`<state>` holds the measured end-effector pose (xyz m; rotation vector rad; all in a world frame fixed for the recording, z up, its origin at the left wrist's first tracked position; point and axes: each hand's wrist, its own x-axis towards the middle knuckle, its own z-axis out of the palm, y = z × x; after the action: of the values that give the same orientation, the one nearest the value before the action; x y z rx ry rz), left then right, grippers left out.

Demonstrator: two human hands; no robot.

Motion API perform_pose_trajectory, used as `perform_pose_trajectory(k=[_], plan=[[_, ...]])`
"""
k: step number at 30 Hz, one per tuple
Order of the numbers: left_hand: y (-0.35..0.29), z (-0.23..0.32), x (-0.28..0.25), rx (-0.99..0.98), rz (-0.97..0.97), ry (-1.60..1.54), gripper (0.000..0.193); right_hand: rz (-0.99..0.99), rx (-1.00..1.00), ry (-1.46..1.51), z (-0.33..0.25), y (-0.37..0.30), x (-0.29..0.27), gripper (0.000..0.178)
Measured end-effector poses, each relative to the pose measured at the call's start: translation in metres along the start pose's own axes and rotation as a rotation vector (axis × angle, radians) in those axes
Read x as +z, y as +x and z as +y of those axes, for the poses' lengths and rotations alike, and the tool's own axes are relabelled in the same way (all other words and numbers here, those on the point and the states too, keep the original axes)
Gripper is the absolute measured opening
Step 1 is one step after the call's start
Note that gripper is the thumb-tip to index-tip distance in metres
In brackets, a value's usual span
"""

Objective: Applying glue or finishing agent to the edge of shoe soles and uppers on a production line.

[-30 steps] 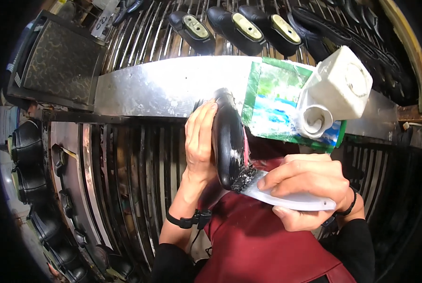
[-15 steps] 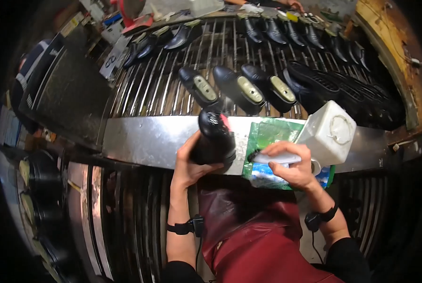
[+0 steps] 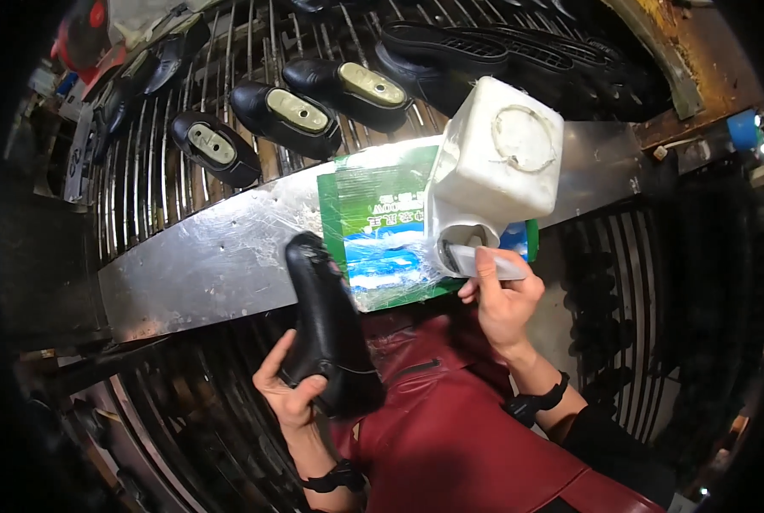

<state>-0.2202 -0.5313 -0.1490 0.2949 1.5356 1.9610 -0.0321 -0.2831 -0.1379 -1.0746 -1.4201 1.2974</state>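
My left hand (image 3: 288, 386) grips a black leather shoe (image 3: 326, 329) by its heel end, with the toe pointing away from me over the metal ledge. In my right hand (image 3: 506, 315) is the white handle of a brush (image 3: 489, 262). Its dark bristle end sits at the round mouth of a white plastic container (image 3: 519, 141), partly hidden by the rim. That container rests on a green and blue printed plastic sheet (image 3: 378, 184), which lies on the ledge.
Beyond the metal ledge (image 3: 198, 261) runs a rack of metal bars (image 3: 155, 171). Black shoes with pale lasts (image 3: 296, 111) stand on it in a row. Several black soles (image 3: 450, 43) lie at the far right. A dark red apron (image 3: 459, 410) covers my front.
My left hand has brought the shoe nearer to me. The brush has gone from above the sheet to the container's mouth. The view has swung to the right.
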Motion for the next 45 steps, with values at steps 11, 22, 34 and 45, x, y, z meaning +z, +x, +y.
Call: perform_pose_trajectory(k=[11, 22, 34, 45], plan=[[-0.019, 0.021, 0.012, -0.030, -0.247, 0.116, 0.074, -0.382, 0.436, 0.786, -0.057, 0.037, 0.007, 0.014], [-0.010, 0.007, 0.013, -0.144, -0.265, -0.242, 0.073, -0.672, -0.221, 0.283, -0.066, -0.045, -0.002, 0.012], [0.007, 0.009, 0.009, -0.064, -0.212, -0.318, 0.050, -0.845, -0.281, 0.175, -0.102, -0.046, 0.003, 0.013], [0.010, 0.041, 0.042, -0.295, -0.095, -0.730, 0.042, -1.023, -0.630, 0.041, -0.157, -0.017, 0.018, 0.025]])
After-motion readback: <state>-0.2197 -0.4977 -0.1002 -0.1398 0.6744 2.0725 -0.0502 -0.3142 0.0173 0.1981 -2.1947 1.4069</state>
